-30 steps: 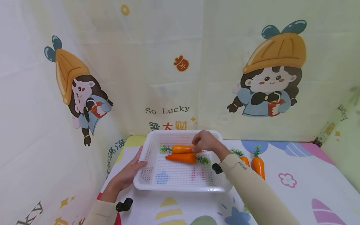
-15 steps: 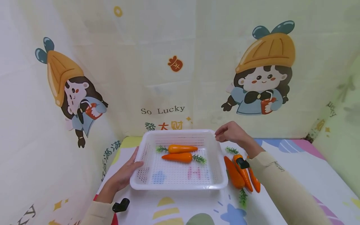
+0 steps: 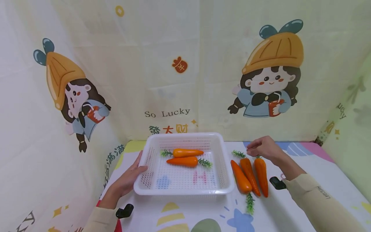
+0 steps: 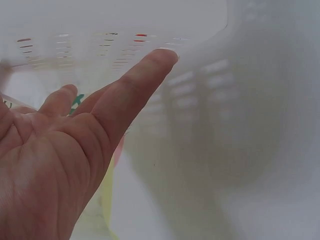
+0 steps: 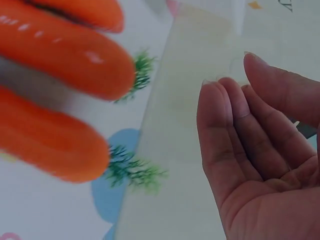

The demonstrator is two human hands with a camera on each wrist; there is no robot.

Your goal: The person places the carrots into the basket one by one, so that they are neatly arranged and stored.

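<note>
A white plastic basket (image 3: 184,192) with perforated walls holds two orange carrots, one (image 3: 188,153) behind the other (image 3: 182,161), with their green tops facing opposite ways. My left hand (image 3: 127,180) grips its left side, thumb over the rim and fingers along the outside. In the left wrist view, the left hand (image 4: 75,135) has a finger against the basket wall (image 4: 115,20). To the right of the basket, my right hand (image 3: 265,149) hovers above the green top of the rightmost carrot (image 3: 261,177), fingers loosely bent around nothing. The right wrist view shows the right hand (image 5: 260,145) apart from the carrots.
Beside that carrot lie two more, a middle one (image 3: 250,175) and a left one (image 3: 241,177) turned the other way, close by the basket's right wall. A patterned cloth (image 3: 313,180) covers the table. Printed curtains (image 3: 208,80) stand behind and at both sides.
My right hand has left the carrots in the basket and swung right, past the rim, to over the loose carrots on the table. My left hand has stayed on the basket.
</note>
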